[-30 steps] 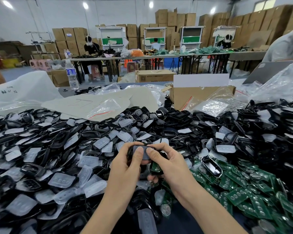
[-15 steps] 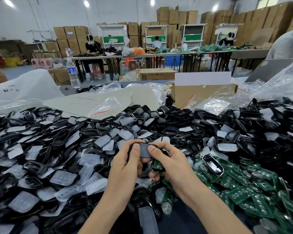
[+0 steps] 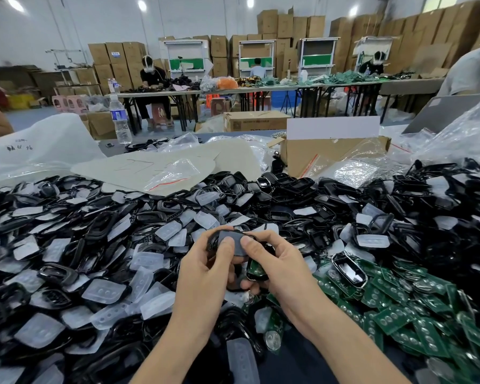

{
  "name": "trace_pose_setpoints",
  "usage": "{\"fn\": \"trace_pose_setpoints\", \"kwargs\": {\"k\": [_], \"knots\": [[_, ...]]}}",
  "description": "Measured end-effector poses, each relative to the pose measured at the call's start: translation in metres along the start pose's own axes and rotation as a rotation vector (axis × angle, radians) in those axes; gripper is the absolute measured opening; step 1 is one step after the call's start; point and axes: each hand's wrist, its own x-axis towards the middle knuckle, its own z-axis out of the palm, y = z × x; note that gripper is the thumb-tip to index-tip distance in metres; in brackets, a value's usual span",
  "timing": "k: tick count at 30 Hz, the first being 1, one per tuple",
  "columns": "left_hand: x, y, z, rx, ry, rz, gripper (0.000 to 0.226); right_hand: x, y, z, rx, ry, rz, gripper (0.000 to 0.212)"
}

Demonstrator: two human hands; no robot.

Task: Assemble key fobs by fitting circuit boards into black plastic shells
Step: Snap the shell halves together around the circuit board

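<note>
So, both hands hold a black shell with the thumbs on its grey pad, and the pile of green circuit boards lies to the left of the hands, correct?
Not quite. In the head view the green circuit boards lie to the right of the hands, not the left. The rest holds: left hand and right hand hold the black shell, thumbs on its grey pad.

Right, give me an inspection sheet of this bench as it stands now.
Surface: dark table, nearly buried under parts.
Job's things: held shell with grey pad; black shells heaped across; green circuit boards at right; translucent button pads at left.
Clutter: cardboard box, plastic bags, water bottle.
Hands: left hand and right hand both grip the held shell, thumbs on its pad.
Cables: nothing seen.
Surroundings: stacked cartons; workers at far tables.
</note>
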Motion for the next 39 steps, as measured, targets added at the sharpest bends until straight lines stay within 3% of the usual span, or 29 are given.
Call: {"fn": "trace_pose_setpoints", "kwargs": {"k": [7,13,18,22,25,34,39], "knots": [[-0.003,-0.001,0.006,0.006,-0.03,0.023,0.011,-0.001,-0.001,0.002,-0.02,0.026,-0.035,0.005],[0.0,0.004,-0.001,-0.025,0.07,0.072,0.017,-0.004,-0.003,0.002,-0.081,-0.034,-0.029,0.018],[0.008,0.005,-0.013,-0.069,0.178,0.102,0.015,-0.001,-0.009,-0.002,0.1,0.033,0.06,0.04],[0.008,0.003,-0.015,-0.07,0.143,0.067,0.019,0.004,-0.01,-0.005,0.324,0.038,0.162,0.023],[0.009,0.003,-0.015,-0.081,0.11,0.034,0.024,0.005,-0.009,-0.007,0.364,0.028,0.153,0.032],[0.012,0.0,-0.019,-0.118,0.029,-0.057,0.035,0.005,-0.007,-0.011,0.197,0.009,0.024,0.025],[0.012,-0.002,-0.018,0.049,-0.159,-0.064,0.038,0.005,-0.004,-0.009,0.051,-0.022,0.016,0.024]]}}
